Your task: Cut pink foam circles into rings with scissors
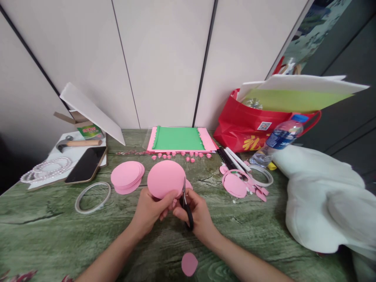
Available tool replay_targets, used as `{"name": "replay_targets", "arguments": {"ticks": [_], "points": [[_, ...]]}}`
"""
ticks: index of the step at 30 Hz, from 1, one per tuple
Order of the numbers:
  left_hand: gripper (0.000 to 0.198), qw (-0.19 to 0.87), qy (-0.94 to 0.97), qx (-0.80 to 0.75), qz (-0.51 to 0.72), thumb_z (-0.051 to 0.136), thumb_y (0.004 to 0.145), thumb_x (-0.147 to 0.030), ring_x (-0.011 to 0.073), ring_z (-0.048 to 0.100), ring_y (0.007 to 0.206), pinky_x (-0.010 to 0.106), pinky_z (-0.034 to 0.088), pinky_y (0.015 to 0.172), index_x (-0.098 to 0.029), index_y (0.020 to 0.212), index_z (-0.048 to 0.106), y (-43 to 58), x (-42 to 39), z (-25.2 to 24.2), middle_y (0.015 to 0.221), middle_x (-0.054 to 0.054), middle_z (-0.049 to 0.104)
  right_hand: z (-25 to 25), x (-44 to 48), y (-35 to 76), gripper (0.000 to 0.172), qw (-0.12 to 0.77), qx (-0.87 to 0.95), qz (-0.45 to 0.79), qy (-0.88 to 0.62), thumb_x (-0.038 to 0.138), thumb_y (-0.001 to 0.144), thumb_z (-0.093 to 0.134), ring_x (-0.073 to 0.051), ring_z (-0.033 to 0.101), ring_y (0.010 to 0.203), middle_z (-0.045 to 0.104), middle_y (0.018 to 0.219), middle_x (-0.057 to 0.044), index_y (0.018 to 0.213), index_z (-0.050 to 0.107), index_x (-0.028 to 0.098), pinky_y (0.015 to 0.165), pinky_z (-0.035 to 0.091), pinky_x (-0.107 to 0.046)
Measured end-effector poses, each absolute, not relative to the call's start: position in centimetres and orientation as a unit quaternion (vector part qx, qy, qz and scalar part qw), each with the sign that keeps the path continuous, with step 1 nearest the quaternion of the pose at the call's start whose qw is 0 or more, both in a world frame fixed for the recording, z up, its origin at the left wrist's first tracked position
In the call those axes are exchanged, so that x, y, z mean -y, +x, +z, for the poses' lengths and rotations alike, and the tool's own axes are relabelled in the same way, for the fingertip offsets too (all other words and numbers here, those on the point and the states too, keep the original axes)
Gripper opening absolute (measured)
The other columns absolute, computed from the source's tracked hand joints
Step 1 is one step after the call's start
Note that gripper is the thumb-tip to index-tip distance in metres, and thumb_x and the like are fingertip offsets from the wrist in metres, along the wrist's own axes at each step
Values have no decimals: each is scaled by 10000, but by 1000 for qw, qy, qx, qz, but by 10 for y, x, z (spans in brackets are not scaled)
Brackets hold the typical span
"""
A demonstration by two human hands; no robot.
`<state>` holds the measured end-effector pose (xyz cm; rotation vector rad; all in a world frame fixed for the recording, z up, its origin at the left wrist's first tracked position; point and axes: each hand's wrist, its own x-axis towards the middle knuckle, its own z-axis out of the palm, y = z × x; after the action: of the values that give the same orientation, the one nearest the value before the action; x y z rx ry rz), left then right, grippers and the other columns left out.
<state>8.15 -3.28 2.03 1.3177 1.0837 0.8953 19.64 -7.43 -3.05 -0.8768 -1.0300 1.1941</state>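
My left hand [158, 204] pinches the lower edge of a round pink paper disc [166, 178], its thumb lying across the front. In my right hand [194, 209] is a pair of scissors [188, 213] with black handles, the blades pointing up along the disc's right edge. Another bit of pink paper shows behind the blades; whether it joins the disc I cannot tell. Left of my hands lies a stack of pink paper discs [127, 175]. A small pink paper piece [189, 264] rests on the table between my forearms.
Tape rolls [93, 197] lie at left and right. Pink offcuts [235, 185], pens [232, 157], a bottle [280, 137] and a red bag [235, 125] stand right. A phone [86, 165] and hammer [79, 143] lie left; green paper [179, 138] and several tiny pink rolls [173, 154] lie behind.
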Motion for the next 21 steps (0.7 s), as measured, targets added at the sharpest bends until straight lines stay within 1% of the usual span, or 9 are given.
{"name": "replay_targets", "arguments": {"ticks": [4,7,10,13,16,18,21], "points": [[305,573,565,-448,390,646,643,-318,34,322,283,155,235,287,-125,441,526,81,32,19,330,-44,429,-33,73,197,395,622,448,511,-390,492,614,725,-124,489,529,527,606,37,776,500,211,541,418,-259],[296,589,567,-427,387,639,671,-328,46,370,297,154,272,288,-120,478,554,80,32,17,364,-31,474,-31,73,195,375,627,446,522,-368,472,629,723,-126,511,519,546,622,35,774,488,217,546,427,-269],[301,620,557,-404,375,622,699,-343,69,423,309,167,318,285,-117,506,571,80,32,17,393,-13,514,-26,74,192,351,640,439,533,-337,453,649,714,-126,525,488,551,610,41,765,475,222,509,421,-265],[297,636,547,-393,378,622,712,-348,76,445,326,173,343,296,-111,535,590,81,32,15,420,-2,539,-21,75,190,336,642,435,536,-334,415,645,729,-117,525,473,553,599,42,736,476,213,486,417,-252],[281,616,546,-418,384,645,695,-352,61,419,321,161,310,289,-112,555,600,81,31,13,429,-12,533,-18,76,189,342,633,429,562,-316,392,626,748,-135,563,524,572,635,29,733,478,211,564,457,-283],[304,593,560,-439,377,654,686,-355,47,381,308,154,278,288,-117,513,577,80,31,12,395,-26,496,-18,76,189,357,631,422,575,-305,393,612,758,-156,581,563,577,647,24,739,475,216,601,467,-304],[354,569,585,-450,362,657,676,-353,41,350,298,155,257,299,-127,439,524,80,31,12,341,-36,439,-19,76,191,379,632,421,570,-313,376,589,777,-160,557,573,564,629,28,745,468,221,575,448,-292]]}}
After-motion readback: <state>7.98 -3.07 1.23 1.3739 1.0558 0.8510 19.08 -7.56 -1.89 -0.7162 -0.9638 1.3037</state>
